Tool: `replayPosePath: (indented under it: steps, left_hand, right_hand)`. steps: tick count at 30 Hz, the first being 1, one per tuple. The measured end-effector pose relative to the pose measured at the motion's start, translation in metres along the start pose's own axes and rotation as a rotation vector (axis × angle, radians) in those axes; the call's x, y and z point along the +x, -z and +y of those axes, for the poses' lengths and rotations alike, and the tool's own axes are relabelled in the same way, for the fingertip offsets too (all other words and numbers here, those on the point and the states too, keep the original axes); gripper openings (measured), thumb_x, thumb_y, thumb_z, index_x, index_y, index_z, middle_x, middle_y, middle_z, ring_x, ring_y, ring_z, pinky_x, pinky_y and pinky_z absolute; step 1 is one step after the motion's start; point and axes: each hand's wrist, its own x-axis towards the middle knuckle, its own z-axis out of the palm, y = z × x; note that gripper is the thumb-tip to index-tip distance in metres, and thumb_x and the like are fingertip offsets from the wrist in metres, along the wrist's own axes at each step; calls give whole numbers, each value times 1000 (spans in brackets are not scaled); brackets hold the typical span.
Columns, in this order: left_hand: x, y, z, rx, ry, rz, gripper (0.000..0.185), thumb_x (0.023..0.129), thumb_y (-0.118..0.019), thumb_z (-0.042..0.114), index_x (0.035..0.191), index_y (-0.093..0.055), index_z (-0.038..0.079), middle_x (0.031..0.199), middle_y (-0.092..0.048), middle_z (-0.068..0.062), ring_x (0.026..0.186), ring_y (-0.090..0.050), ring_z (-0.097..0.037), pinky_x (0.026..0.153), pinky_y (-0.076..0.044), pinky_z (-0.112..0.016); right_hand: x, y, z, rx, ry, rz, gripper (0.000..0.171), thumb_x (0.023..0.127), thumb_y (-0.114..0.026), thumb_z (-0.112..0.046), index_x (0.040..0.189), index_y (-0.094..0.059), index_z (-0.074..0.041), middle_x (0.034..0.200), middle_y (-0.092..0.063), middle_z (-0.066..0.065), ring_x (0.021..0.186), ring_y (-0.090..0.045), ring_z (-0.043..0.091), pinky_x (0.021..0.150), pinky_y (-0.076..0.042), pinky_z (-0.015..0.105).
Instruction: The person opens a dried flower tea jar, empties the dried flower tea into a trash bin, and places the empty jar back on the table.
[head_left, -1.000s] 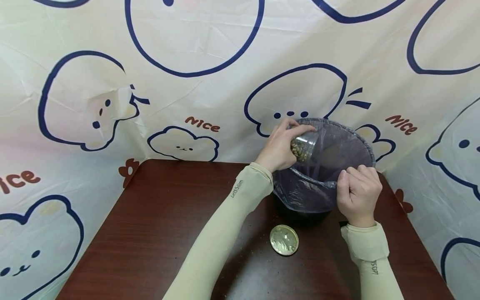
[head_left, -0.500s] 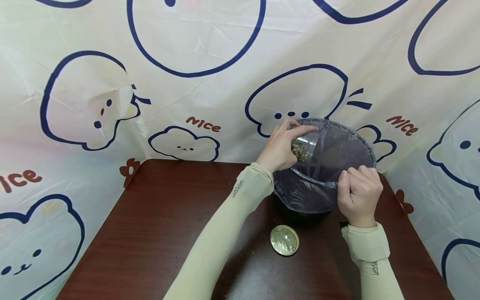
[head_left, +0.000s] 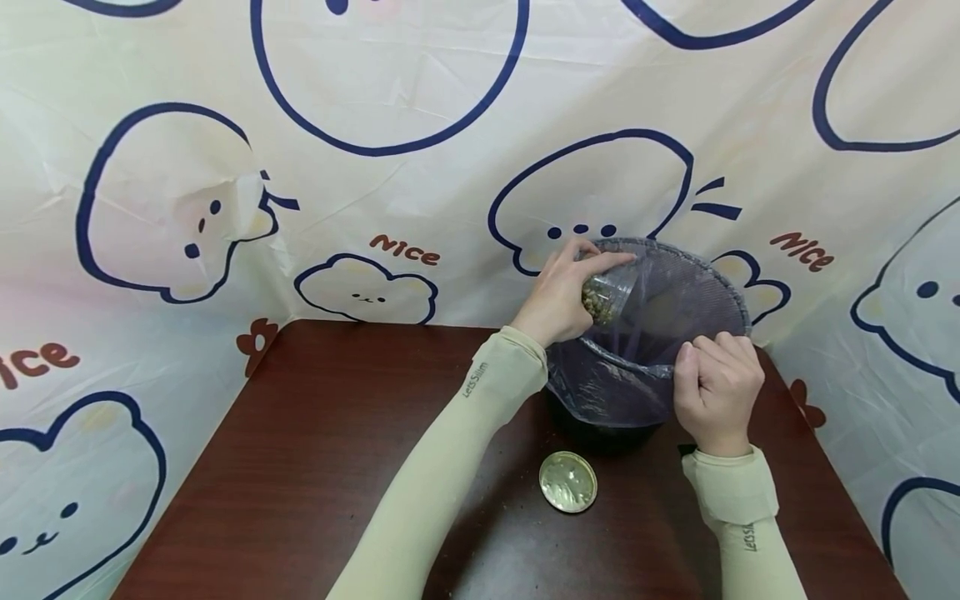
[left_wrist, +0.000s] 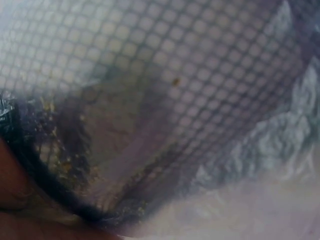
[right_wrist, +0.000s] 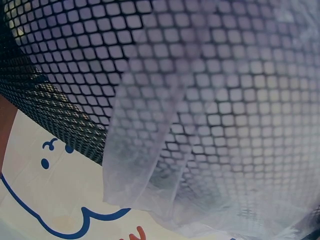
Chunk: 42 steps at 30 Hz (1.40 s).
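A mesh trash bin (right_wrist: 95, 45) stands tilted at the back right of the table, lined with a translucent purplish trash bag (head_left: 611, 392) folded over its rim. My left hand (head_left: 557, 293) grips a clear jar (head_left: 617, 292) at the left of the bin's mouth. The jar leans toward the bin's inside, and small greenish-yellow bits (head_left: 597, 302) lie in it. With curled fingers my right hand (head_left: 717, 392) grips the bag-covered rim at the near right. Blurred bits (left_wrist: 65, 162) show by the mesh in the left wrist view, where fingers (left_wrist: 12, 182) appear at the lower left.
A round gold lid (head_left: 568, 482) lies on the dark brown table (head_left: 337, 442), in front of the bin. Tiny crumbs are scattered near it. A printed cloth (head_left: 420, 192) hangs behind the table and along both sides.
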Motion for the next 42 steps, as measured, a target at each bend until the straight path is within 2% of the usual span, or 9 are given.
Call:
replayPosePath:
  steps: [12,19,26,34,42]
  left_hand:
    - [-1,1,0,9,-8,-8,97,79,-68,-19,149,-52,46,150,-38,3,123,-42,-21,67,-46,-25]
    - [1,1,1,4,-5,-27,97,80,-68,-19,150,-51,47,152,-36,4,122,-41,-21,58,-43,-24]
    - [1,1,1,26,3,-36,96,81,-71,-17,149,-51,48,152,-36,4,123,-41,-20,63,-46,-23]
    - [1,1,4,34,0,-29,95,81,-71,-17,149,-52,46,152,-36,4,122,-41,-20,59,-46,-22]
    - [1,0,3,54,-5,-13,95,80,-72,-16,149,-52,47,151,-37,4,121,-41,-20,64,-46,-24]
  right_hand:
    - [0,-1,1,8,3,9,52,94,-46,-18,46,-28,-9,49,-22,1,51,-17,23,62,-14,34]
    - [-3,-1,5,3,5,7,52,94,-46,-18,46,-29,-10,49,-22,2,51,-17,23,62,-14,33]
    - [-6,-2,11,5,2,8,54,96,-46,-22,46,-30,-10,49,-23,4,51,-18,23,63,-15,33]
    - [-6,-2,11,7,7,16,54,96,-46,-21,46,-30,-10,49,-23,3,51,-18,24,63,-14,33]
    - [-6,-2,9,3,7,11,55,97,-46,-22,46,-30,-10,49,-23,4,51,-18,24,63,-14,33]
